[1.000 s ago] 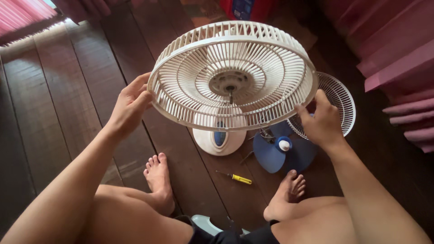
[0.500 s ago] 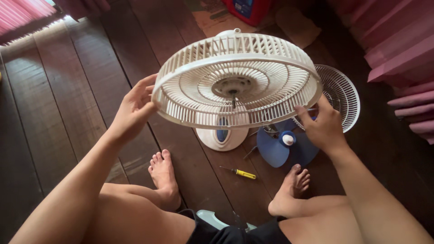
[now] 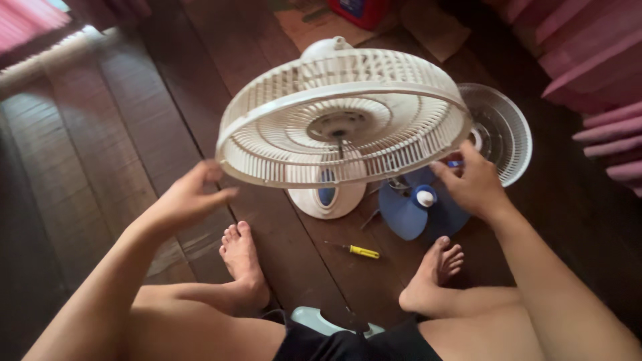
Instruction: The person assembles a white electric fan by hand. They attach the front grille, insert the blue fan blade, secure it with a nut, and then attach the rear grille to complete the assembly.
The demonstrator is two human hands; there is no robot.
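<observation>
A white fan with its round rear guard (image 3: 374, 73) tilted face-up stands on a white base (image 3: 326, 200) on the wooden floor; the bare motor shaft (image 3: 340, 142) sticks out at the guard's middle. My right hand (image 3: 471, 184) grips the guard's right rim. My left hand (image 3: 184, 200) hovers just below the left rim, fingers spread, holding nothing. My bare feet rest on the floor on either side of the base.
A blue fan blade (image 3: 401, 214) lies beside the base, with a white front grille (image 3: 501, 134) behind it. A yellow-handled screwdriver (image 3: 358, 250) lies between my feet. A red box (image 3: 358, 10) stands at the back, pink slats (image 3: 602, 67) on the right.
My left hand has let go of the guard's left rim and dropped below it. The guard has tipped so its left side sits lower. My right hand keeps its hold.
</observation>
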